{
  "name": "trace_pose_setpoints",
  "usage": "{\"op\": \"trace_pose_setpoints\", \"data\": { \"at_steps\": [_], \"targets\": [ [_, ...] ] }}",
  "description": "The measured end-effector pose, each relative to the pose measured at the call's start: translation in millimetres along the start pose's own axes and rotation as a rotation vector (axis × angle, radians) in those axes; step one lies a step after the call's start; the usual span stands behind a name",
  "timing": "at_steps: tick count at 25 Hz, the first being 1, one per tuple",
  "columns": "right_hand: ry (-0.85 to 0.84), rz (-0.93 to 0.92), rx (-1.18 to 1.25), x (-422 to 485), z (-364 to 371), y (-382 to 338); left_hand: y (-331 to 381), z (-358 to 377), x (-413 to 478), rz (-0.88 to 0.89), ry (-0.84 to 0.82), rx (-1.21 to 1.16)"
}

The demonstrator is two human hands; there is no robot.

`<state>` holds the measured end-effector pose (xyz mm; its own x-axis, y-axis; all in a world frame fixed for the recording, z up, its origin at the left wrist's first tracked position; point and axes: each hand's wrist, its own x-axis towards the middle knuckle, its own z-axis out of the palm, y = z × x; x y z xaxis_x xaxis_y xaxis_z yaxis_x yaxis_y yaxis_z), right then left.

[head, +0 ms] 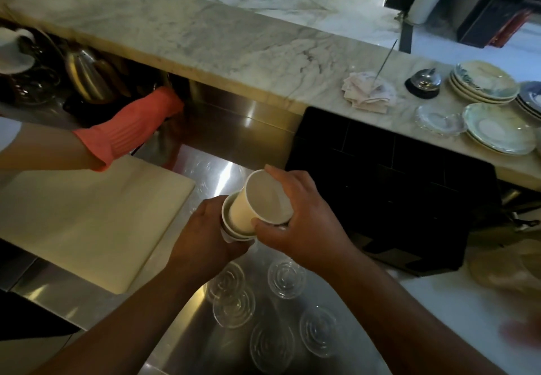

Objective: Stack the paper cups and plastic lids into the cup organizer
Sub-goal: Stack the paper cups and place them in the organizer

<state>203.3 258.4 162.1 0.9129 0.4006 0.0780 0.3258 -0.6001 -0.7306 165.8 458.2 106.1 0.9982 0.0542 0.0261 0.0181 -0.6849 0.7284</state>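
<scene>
Head view: left hand [202, 228] hides cup stack [234, 225]; organizer [380, 175] dark.

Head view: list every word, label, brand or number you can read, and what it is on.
None can be read.
Paper cups in the two hands: plain white, no print showing.
Clear plastic lids on the steel counter: embossed rings only, no lettering legible.
Black cup organizer: no label visible.
Slips on the spike: faint marks, too blurred to read.
Plates: painted patterns, no text.
</scene>
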Motion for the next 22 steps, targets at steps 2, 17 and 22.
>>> {"op": "trace_pose_setpoints", "data": {
  "at_steps": [2,17,22],
  "targets": [
    [-0.001,-0.022,-0.080,-8.2,0.7,5.6,7.3,5.9,0.4,0.036,-0.018,0.033],
    [-0.018,0.128,-0.029,-51.6,-25.0,39.0,55.8,50.4,-7.2,0.071,-0.077,0.037],
    [0.079,0.071,-0.042,-36.9,-56.4,36.0,90.4,44.8,21.6,0.154,-0.072,-0.047]
  ]
}}
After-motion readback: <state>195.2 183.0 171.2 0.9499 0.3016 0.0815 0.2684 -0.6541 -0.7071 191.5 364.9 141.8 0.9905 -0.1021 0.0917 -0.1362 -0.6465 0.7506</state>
